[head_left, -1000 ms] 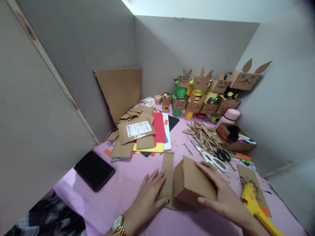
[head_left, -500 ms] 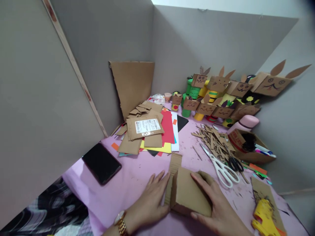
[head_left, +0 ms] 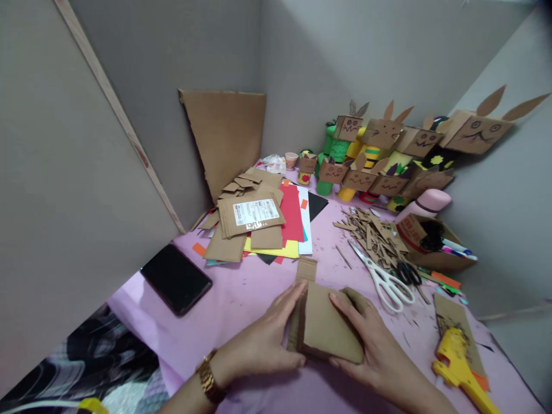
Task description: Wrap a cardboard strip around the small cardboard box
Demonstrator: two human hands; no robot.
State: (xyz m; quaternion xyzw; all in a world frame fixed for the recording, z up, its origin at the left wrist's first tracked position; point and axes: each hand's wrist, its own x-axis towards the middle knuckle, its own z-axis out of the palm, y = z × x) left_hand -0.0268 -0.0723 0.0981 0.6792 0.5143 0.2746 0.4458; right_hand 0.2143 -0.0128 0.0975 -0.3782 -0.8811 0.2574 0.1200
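Both hands are closing in on the folded cardboard piece now: a second ago the left hand was lying flat beside it on the strip, and now it is pressing against the piece's left edge, while the right hand is staying on the right side, a little lower on the piece than before.

From the head view, the left hand is curling around the left side of the cardboard piece, thumb underneath toward the person, fingers along the edge, gripping it. A gold watch is sitting on that wrist. The right hand is gripping the same piece from the right, fingers spread over its top face. The piece is resting on the pink surface, close to the person, with a narrow corrugated strip sticking out behind it.

White-handled scissors are lying just to the right of the piece, near a heap of cardboard scraps. A yellow glue gun is lying at the far right on a cardboard offcut. A dark phone is lying to the left. Farther back, a stack of cardboard and coloured paper is sitting before a row of cardboard animal figures.
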